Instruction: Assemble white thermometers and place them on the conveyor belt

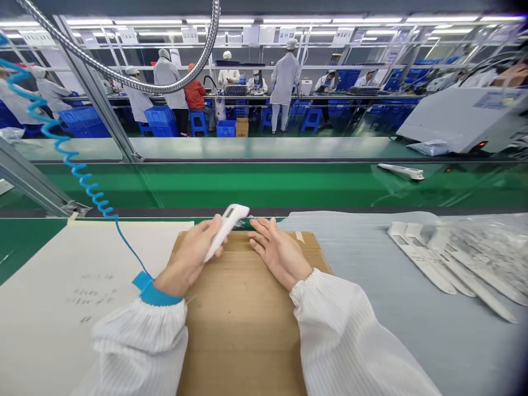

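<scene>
My left hand (193, 250) is closed around a white handheld device (225, 231) shaped like a forehead thermometer. Its angled head points up and away, and a small dark window shows near that end. A blue wrist strap (155, 291) circles my left wrist. To the right, my right hand (278, 250) is open, palm turned partly inward, fingers apart and holding nothing. It is close to the device's head without touching it. Both hands are above a brown cardboard sheet (243, 324) on the bench.
Several similar white casings (423, 258) lie on grey foam sheeting (367, 264), beside clear plastic bags (495, 247). One more white device (401, 171) rests on the green conveyor belt (264, 184). A coiled blue cord (88, 184) runs to the strap. Paper (49, 297) lies left; co-workers sit and stand beyond.
</scene>
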`<action>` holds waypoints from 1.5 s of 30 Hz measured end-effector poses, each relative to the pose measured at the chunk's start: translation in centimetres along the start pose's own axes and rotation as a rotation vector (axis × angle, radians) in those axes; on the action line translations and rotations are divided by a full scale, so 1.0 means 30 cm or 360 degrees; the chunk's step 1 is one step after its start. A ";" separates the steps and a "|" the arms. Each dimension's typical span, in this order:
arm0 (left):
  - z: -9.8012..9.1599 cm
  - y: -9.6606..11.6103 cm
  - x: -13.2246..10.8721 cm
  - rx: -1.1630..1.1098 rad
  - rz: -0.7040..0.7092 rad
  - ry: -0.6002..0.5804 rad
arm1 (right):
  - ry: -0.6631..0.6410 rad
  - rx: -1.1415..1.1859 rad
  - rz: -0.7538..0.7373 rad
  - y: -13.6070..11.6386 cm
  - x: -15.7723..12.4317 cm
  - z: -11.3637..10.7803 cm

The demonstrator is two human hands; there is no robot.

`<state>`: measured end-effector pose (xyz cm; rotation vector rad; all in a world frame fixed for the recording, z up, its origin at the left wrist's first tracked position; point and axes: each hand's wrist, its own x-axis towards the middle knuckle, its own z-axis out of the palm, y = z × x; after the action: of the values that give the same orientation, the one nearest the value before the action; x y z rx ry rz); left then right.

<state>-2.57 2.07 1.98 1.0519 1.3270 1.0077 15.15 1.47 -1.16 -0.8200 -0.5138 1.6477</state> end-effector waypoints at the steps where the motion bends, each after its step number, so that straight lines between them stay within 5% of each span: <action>1: -0.022 0.012 0.025 0.0026 0.0068 0.0153 | 0.0047 0.0010 0.0010 -0.002 0.001 -0.001; 5: -0.130 0.077 0.192 0.0602 0.0137 0.0633 | 0.0057 0.0075 0.0029 -0.007 0.009 -0.006; 11: -0.231 0.135 0.397 0.1068 0.0110 0.0844 | 0.0104 0.0149 0.0068 -0.006 0.015 -0.007; 17: -0.157 0.100 0.263 0.1219 0.0372 0.0750 | 0.0124 0.0164 0.0074 -0.012 0.012 -0.005; 21: -0.069 0.015 0.133 0.1144 0.0455 0.0564 | 0.0138 0.0141 0.0070 -0.014 0.009 -0.005; 25: 0.001 -0.082 0.065 0.1213 0.0685 0.0594 | 0.0142 0.0083 0.0072 -0.012 0.005 -0.005; 29: 0.033 -0.129 0.038 0.1356 0.0904 0.0507 | 0.0153 0.0043 0.0060 -0.011 0.001 -0.004; 45: 0.026 -0.143 0.045 0.1229 0.0861 0.0616 | 0.0048 -0.0003 0.0048 0.001 0.007 -0.022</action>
<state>-1.91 2.34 -2.54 1.9438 1.8718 1.1511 15.62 1.61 -1.67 -0.8562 -0.4841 1.6600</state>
